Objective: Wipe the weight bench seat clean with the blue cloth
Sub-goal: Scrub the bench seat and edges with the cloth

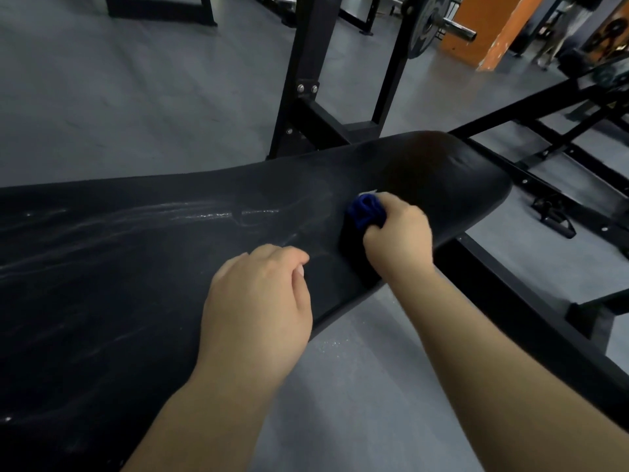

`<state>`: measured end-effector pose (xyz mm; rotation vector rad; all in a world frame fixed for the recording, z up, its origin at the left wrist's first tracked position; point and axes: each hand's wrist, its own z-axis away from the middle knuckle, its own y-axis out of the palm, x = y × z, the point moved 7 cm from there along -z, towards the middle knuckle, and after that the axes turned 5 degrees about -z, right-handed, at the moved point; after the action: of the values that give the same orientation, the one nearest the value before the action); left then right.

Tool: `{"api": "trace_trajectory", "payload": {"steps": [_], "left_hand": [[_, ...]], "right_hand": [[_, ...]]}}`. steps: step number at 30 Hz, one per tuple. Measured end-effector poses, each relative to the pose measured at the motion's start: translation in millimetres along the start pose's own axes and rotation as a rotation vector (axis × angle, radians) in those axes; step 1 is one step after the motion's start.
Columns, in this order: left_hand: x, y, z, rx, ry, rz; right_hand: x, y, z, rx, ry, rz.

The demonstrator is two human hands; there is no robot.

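Note:
The black padded weight bench seat (pixel 136 267) runs from the lower left to the right middle of the head view, with pale wet streaks along its surface. My right hand (pixel 398 233) presses a bunched blue cloth (pixel 366 209) onto the seat near its rounded far end. My left hand (pixel 258 301) rests on the seat's near edge with its fingers curled under and nothing in it that I can see.
The bench's black steel uprights (pixel 306 80) and a weight plate on a bar (pixel 425 25) stand behind the seat. Black frame rails (pixel 544 107) run along the floor at right. An orange pillar (pixel 490 28) is at the back. Grey floor (pixel 102 80) lies all around.

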<state>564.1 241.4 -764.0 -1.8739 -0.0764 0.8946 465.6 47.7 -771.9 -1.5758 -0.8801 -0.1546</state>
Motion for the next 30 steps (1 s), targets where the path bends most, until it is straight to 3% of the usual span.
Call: {"api": "trace_trajectory", "payload": {"steps": [6,12,18,23,25,30], "left_hand": [[6.8,-3.3,-5.8,0.021,-0.032,-0.012],[13.1,-3.9,-6.1,0.019,-0.052,0.047],[14.8,-7.1,-6.9,0.007,-0.056,0.084],[19.3,-11.6,-5.6,0.010,-0.084,0.094],[20.2,-13.0,-5.1,-0.015,-0.078,0.100],[17.1,-6.1,-7.0,0.002,-0.065,0.119]], "right_hand": [[46.5,8.9,52.2,0.241,-0.273,-0.063],[11.0,10.9,-19.5,0.007,-0.008,-0.021],[62.9,30.4,23.1,0.244,-0.311,-0.078],[23.5,24.7,-41.3,0.099,-0.051,-0.006],[27.5,29.8,-40.3,0.050,-0.034,-0.021],[67.9,44.3,7.3,0.270,-0.322,-0.093]]}}
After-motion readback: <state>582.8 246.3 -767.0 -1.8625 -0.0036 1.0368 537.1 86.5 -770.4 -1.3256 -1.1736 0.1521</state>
